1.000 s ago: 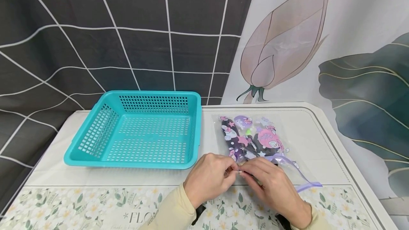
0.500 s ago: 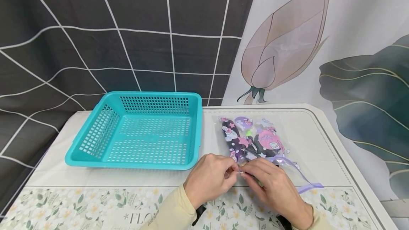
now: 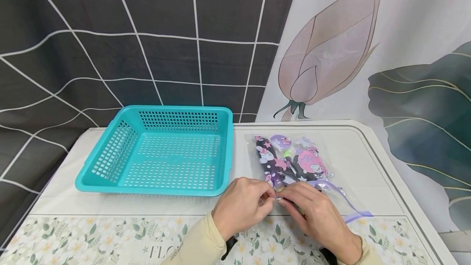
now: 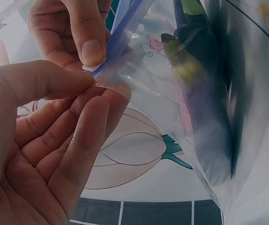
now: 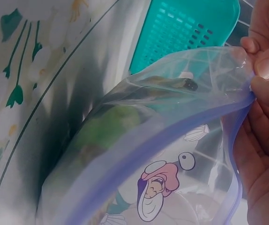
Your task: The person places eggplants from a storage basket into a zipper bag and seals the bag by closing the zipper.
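Note:
Both hands meet at the near left corner of a clear zip bag [image 3: 310, 160] printed with pink and purple cartoons. My left hand [image 3: 243, 203] pinches the corner between thumb and fingers. Beside it, my right hand [image 3: 316, 214] pinches a small white slider [image 4: 91, 68] at the end of the purple zip strip [image 5: 172, 126]. In the right wrist view the two purple strips stand apart, so the bag's mouth gapes. Inside lie dark, long items; one looks like an eggplant [image 4: 202, 112] with a yellow-green end. Something bright green [image 3: 286, 153] also shows through the plastic.
A turquoise perforated basket [image 3: 228, 154] stands on the table to the left of the bag. The table has a white cover [image 3: 368, 167] with a floral band [image 3: 92, 236] along the front. A dark grid curtain and a flower-print curtain hang behind.
Almost nothing differs. The hands keep their pinch at the bag's corner, and the loose right end of the purple strip has settled slightly lower. The head view has shifted a touch.

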Demonstrator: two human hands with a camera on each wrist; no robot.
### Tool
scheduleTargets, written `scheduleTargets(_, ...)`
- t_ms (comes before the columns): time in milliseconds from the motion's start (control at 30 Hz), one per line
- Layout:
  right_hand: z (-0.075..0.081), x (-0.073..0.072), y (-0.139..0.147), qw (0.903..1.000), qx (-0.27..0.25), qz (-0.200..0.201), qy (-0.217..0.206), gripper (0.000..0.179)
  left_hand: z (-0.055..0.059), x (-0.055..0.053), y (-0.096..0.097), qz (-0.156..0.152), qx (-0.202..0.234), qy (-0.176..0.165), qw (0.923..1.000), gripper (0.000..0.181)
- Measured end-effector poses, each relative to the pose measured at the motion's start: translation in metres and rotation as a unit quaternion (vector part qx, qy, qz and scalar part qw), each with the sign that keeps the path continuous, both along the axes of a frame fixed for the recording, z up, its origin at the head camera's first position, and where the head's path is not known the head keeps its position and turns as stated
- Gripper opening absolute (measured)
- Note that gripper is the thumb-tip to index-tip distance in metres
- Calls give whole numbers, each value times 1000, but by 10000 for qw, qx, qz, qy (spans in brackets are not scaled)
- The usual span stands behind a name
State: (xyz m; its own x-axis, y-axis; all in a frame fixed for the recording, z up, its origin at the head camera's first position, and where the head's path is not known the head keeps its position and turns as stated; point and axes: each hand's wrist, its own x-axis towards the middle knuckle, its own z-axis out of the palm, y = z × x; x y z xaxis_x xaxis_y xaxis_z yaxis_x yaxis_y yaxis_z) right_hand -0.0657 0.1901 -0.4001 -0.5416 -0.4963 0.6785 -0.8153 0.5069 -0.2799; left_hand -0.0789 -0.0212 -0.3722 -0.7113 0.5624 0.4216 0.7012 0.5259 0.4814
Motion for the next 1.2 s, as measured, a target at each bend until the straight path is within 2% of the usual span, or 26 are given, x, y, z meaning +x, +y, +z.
scheduleTargets(367, 0, -2, 1, 9999, -35, 5, 102, 27, -1, -1, -1, -13, 108, 40, 9999, 5)
scheduleTargets(1200, 2, -1, 6, 9998, 57, -162, -123, 26, 1, -2, -3, 1, 200, -68, 9998, 6)
